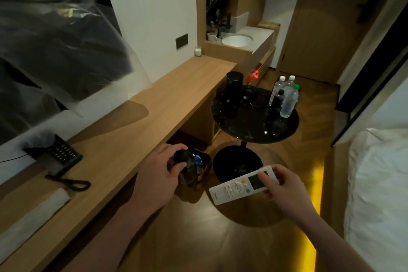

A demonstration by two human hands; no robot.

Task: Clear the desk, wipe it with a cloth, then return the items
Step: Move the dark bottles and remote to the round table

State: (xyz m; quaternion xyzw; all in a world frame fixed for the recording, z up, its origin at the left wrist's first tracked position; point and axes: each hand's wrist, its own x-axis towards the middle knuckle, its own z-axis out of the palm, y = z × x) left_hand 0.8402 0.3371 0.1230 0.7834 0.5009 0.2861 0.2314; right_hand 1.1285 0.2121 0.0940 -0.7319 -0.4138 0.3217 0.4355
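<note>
A long wooden desk (136,121) runs along the wall on the left. My left hand (159,174) grips a small dark object (184,158) just off the desk's front edge, above a bin. My right hand (284,190) pinches a white remote control (238,186) by its display end, held over the floor. On the desk stand a black telephone (57,157) with a coiled cord, a white folded cloth (31,216) at the near left, and a small glass candle (198,51) at the far end.
A brown waste bin (198,174) with wrappers sits under the desk edge. A round black side table (256,123) carries a black kettle (234,86) and several water bottles (286,97). A white bed (379,194) lies on the right, a sink (237,40) beyond the desk.
</note>
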